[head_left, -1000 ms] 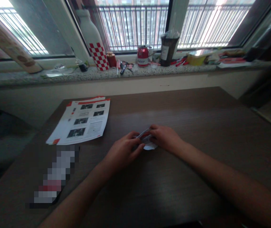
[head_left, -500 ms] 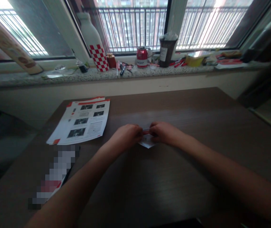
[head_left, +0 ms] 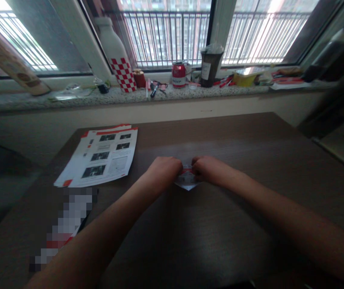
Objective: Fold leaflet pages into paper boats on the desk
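A small piece of folded paper (head_left: 188,182) lies at the middle of the brown table, its pointed corner toward me. Across its upper part, between the hands, a red stripe shows. My left hand (head_left: 166,169) closes on the paper's left side, the fingers curled and partly hidden behind the knuckles. On the opposite side my right hand (head_left: 205,168) is curled over the paper's right edge. Both hands rest low, close to the tabletop (head_left: 190,224), with a narrow gap between them.
Printed sheets (head_left: 108,154) with red corners lie at the table's left. A blurred-out flat item (head_left: 72,220) is beside my left forearm. Along the granite windowsill (head_left: 81,100) stand a checkered bottle (head_left: 123,74), a red can (head_left: 178,75), a dark drink cup (head_left: 210,66) and a yellow container (head_left: 245,78).
More of the red stripe shows on the paper between the hands. My fingers have shifted slightly on its upper edge. The whole view has moved a little.
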Demonstrator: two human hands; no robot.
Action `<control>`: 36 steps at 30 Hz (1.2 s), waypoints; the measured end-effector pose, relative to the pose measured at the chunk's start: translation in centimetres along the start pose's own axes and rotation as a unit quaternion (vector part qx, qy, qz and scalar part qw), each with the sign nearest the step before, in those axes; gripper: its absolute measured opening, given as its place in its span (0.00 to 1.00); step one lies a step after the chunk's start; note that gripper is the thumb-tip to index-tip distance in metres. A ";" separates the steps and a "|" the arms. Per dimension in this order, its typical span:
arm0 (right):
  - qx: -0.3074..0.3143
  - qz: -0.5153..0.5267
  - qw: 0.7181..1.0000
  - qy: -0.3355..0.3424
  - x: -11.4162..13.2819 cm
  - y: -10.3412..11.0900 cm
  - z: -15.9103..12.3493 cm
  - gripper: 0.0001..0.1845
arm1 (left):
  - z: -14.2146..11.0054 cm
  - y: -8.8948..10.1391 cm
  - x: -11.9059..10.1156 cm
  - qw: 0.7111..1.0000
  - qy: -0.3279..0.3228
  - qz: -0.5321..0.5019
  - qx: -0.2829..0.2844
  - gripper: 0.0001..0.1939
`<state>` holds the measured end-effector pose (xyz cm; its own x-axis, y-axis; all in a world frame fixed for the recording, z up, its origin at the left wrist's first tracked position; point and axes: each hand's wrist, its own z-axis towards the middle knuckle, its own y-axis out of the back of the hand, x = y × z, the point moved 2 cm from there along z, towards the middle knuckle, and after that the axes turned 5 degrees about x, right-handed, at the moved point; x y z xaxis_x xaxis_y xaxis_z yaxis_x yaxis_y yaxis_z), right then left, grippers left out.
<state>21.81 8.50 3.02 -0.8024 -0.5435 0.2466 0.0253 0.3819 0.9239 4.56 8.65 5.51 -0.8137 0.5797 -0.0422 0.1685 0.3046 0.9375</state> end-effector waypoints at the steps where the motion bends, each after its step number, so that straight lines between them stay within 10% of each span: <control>1: 0.002 -0.001 1.000 -0.001 0.0 0.0 0.0 0.04 | 0.1 -0.1 0.0 1.000 0.000 0.003 0.000 0.11; 16: 0.005 0.019 1.000 0.004 -0.4 -0.1 0.2 0.04 | -0.3 -0.7 0.1 0.999 0.000 -0.027 -0.024 0.10; 29: -0.002 0.041 0.999 0.030 -1.2 0.2 -0.1 0.04 | -4.5 -4.1 2.6 0.962 -0.126 -0.202 -0.133 0.23; 36: -0.034 0.063 0.995 0.068 -1.1 1.3 -1.1 0.08 | -5.0 -5.9 3.1 0.938 -0.136 -0.250 -0.198 0.09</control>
<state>23.33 8.79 4.29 -0.7018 -0.5933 0.3944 0.1643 0.4039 0.8999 -1.73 4.81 1.58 -0.5549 0.6270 -0.5467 -0.4594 0.3169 0.8298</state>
